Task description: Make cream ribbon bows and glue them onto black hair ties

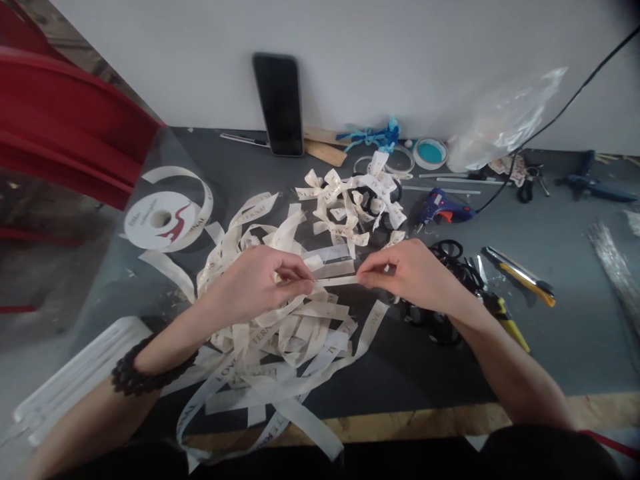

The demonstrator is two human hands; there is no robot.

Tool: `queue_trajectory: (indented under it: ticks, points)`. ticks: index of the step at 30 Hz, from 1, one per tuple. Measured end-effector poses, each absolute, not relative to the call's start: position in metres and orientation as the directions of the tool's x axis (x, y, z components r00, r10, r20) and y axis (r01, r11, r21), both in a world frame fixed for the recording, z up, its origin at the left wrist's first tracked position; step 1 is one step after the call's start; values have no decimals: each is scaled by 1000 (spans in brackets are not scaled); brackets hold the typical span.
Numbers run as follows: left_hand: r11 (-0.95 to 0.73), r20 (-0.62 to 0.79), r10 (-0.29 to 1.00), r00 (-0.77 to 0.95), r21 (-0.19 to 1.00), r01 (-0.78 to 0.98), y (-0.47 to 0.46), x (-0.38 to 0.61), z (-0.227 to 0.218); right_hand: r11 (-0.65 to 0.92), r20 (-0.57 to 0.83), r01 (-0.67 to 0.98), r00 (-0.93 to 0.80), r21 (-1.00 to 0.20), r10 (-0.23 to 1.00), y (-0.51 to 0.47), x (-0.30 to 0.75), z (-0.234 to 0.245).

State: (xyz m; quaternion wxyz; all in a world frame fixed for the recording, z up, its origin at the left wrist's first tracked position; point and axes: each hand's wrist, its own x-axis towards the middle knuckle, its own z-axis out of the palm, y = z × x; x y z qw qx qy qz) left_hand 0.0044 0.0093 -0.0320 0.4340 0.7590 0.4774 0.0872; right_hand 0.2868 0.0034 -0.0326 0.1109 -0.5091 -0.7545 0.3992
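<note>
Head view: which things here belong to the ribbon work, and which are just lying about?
In the work: ribbon strip, pinched between left hand and right hand; loose ribbon pile under them; ribbon bows behind; ribbon spool.
Lying about, untouched: phone against the wall; glue gun; utility knife; plastic bag.

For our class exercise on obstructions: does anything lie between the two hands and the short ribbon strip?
Nothing visible does. The left hand and right hand each pinch one end of the ribbon strip directly, above the loose ribbon pile.
</note>
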Motion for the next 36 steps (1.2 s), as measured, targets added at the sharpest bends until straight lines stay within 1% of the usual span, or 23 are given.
queue_trajectory:
  ticks: [6,11,15,21,26,32,36]
  points:
    - [-182,-273,791,548,749,637,10,2,-31,151,-252,668,-467,-729,848,5,288,-33]
    - [-119,-353,762,543,748,653,15,-4,-30,157,-257,677,-470,-719,845,7,291,-35]
    - [-89,-377,736,563,770,632,20,-12,-31,139,-258,664,-462,-735,849,8,293,-35]
    - [-87,-343,721,602,817,570,25,-18,-32,134,-242,657,-449,-742,860,9,295,-32]
    - [-138,-294,787,543,773,619,26,-17,-32,140,-237,671,-438,-728,867,11,299,-33]
    - [-131,-316,782,537,759,637,27,-17,-33,127,-255,690,-423,-713,869,13,301,-32]
    - [-105,-332,753,568,791,602,26,-17,-32,152,-249,706,-431,-692,867,13,301,-30]
